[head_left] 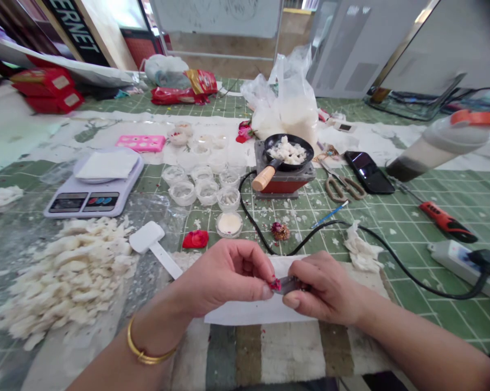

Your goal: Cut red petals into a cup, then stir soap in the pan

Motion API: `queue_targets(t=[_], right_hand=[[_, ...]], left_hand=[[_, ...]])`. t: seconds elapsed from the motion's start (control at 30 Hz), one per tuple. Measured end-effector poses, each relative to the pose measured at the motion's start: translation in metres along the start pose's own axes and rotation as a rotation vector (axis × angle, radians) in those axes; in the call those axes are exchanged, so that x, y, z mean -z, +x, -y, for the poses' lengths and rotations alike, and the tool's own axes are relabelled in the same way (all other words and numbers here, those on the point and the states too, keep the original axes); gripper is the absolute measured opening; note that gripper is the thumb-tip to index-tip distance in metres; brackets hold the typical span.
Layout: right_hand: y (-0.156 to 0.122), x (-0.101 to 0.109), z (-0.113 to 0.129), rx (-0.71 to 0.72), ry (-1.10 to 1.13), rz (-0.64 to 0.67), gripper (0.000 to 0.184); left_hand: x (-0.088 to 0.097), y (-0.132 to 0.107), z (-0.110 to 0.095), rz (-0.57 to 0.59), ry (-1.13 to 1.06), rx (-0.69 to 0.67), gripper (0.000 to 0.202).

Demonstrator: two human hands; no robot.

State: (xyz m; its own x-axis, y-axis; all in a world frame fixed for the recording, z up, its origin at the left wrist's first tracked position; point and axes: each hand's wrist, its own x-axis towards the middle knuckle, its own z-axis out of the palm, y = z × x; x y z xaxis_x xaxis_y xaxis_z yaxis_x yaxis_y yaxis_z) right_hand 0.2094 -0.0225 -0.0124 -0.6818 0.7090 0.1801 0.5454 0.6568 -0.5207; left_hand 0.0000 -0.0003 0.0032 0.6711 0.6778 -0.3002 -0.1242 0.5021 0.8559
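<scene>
Over a white sheet of paper [261, 314], my left hand [224, 271] pinches a small crimson piece of dried flower [274, 284] between thumb and fingertips. My right hand [330, 288] is closed around a small dark grey metal tool [287, 284], whose tip meets the crimson piece. Its exact kind is partly hidden by my fingers. Just beyond my hands lie a dried flower head [280, 231], a red petal [195, 239] and a small round tub of pale wax [229, 224]. A white plastic scoop [165, 258] lies left of my left hand.
White flakes [69, 271] are heaped at left near a kitchen scale [96, 182]. A small pan [289, 152] of white chunks sits on a heater [283, 184]; its black cable [248, 217] crosses the mat. Clear cups [207, 191], scissors [342, 184], a phone [369, 172] and a bottle [440, 144] stand around.
</scene>
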Motion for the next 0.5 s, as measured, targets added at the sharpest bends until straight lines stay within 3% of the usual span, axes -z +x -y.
queue_targets(t=[0.5], right_hand=[[-0.0021,-0.0021,-0.0019,0.009,-0.003,-0.034,0.036]], left_hand=[[-0.0007,0.0008,0.0003,0.002,-0.012,-0.02,0.012]])
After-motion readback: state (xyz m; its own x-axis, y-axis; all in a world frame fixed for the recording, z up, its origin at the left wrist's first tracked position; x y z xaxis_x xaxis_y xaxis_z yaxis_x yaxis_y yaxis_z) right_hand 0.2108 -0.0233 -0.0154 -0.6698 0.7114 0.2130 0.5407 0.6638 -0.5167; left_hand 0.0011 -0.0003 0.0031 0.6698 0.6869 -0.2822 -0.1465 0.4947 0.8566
